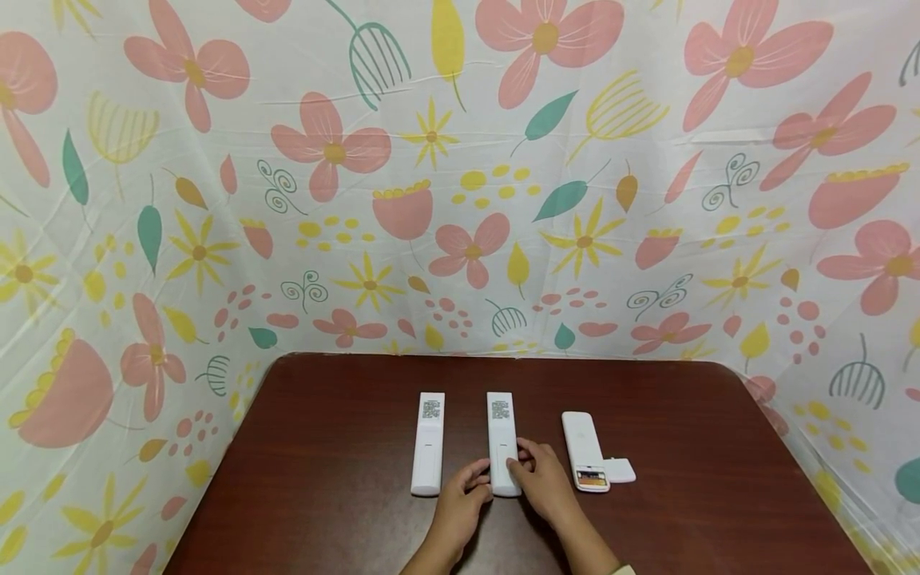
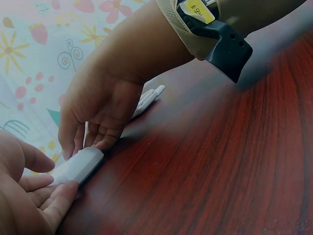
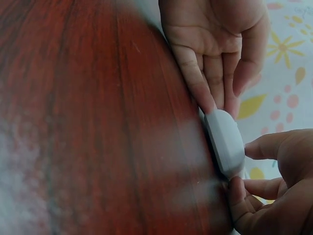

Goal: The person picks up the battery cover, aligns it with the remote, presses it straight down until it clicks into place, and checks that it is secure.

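Note:
Three white remote controls lie on the brown table, two of them back side up. At the middle remote control, my right hand grips the lower part, thumb on its back and fingers along the right side. My left hand touches the left edge and near end with its fingertips, also seen in the left wrist view with the remote's white end beside them. In the right wrist view, the same end lies between both hands.
Left of my hands lies another remote control. On the right, a third remote control has an uncovered compartment with batteries; its loose cover rests beside it. A flowered cloth hangs behind the table.

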{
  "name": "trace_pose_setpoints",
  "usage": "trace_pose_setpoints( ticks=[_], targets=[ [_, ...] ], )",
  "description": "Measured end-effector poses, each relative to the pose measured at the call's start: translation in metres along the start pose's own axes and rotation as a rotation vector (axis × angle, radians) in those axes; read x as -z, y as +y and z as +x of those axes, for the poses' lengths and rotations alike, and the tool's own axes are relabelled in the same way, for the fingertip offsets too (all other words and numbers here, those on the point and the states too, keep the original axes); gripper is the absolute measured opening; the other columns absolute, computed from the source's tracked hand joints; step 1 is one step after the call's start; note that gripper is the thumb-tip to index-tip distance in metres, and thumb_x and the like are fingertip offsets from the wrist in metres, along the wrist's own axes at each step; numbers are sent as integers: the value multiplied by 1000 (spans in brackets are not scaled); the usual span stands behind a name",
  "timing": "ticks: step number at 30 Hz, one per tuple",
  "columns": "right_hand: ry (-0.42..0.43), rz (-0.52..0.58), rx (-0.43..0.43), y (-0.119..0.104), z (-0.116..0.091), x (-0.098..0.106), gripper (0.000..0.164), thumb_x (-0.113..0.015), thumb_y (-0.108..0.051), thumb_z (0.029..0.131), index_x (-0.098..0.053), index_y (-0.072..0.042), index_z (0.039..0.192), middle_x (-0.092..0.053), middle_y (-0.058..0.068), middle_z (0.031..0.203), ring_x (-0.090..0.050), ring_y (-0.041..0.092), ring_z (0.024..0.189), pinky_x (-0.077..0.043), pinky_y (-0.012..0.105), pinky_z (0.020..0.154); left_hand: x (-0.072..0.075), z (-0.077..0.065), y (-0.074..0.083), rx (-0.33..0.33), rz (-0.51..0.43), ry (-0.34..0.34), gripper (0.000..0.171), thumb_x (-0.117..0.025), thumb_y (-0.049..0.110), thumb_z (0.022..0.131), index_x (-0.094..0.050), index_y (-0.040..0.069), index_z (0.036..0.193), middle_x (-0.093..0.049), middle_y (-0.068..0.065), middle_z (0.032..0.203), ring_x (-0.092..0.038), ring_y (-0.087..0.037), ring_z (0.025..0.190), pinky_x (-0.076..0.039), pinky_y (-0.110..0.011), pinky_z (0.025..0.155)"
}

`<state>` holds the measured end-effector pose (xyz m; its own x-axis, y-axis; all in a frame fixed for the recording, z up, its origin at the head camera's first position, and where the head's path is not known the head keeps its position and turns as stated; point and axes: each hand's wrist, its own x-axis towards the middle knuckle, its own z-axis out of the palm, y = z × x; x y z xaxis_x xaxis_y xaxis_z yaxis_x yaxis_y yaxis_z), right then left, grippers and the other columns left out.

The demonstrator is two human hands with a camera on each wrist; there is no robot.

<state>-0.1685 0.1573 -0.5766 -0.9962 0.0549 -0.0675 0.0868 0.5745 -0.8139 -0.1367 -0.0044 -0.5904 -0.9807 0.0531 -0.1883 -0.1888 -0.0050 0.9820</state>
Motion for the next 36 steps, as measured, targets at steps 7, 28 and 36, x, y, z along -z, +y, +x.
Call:
trace_pose_setpoints(
  ticks=[7,28,36],
  targets=[
    [22,-20,17,-1,1,0,46,-70,-18,92,-62,4,132,-62,10,107,-57,11,86,-46,20,70,-1,-1,2,7,-59,-12,47,-61,0,87,-60,-4,135,-69,-19,115,-62,-22,108,-55,-20,80],
    [66,58,-25,-9,-2,5,44,-66,-16,94,-59,-2,135,-62,15,113,-54,13,87,-45,23,72,-4,0,10,8,-214,54,38,-59,3,91,-61,-7,129,-66,-23,125,-62,-16,93,-55,-25,73],
    [79,56,-7,-8,-7,13,38,-67,-16,94,-63,-3,129,-63,14,112,-56,14,88,-46,23,73,-5,-1,17,15,-211,18,38,-61,4,92,-60,-7,129,-67,-24,123,-63,-18,99,-55,-25,74]
  ],
)
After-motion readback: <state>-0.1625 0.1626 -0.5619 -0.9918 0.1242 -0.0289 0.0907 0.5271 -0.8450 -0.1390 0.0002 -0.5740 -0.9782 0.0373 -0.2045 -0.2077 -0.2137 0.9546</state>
